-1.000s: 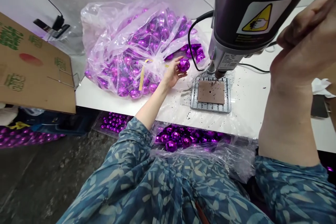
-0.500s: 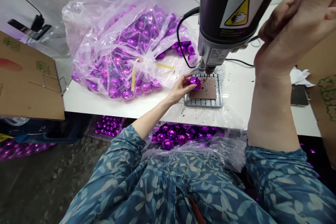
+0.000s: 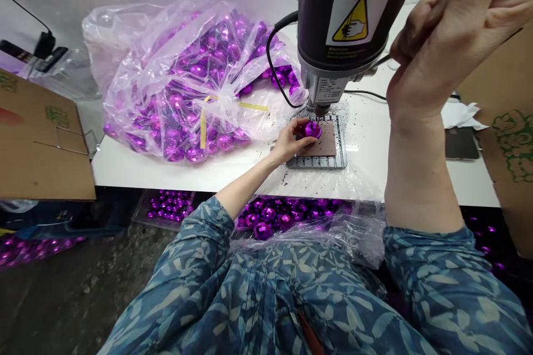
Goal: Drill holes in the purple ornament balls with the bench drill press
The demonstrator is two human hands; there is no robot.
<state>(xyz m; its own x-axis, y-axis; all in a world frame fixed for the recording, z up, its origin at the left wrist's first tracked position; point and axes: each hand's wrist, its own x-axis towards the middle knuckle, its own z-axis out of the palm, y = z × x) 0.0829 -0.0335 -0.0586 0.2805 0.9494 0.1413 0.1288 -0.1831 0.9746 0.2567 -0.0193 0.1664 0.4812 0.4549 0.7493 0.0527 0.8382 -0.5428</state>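
You work under bright, even light from overhead; the white table point(image 3: 125, 163) nearly washes out. Glare streaks the clear bag point(image 3: 175, 66) and sparkles off its purple balls point(image 3: 195, 69). Your right hand point(image 3: 453, 39) looms large and soft by the lens. The edges bow, and the floor point(image 3: 62, 299) lies dim.

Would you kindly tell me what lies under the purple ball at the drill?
A brown board on a metal grid plate lies under the purple ball; the left hand hides their contact.
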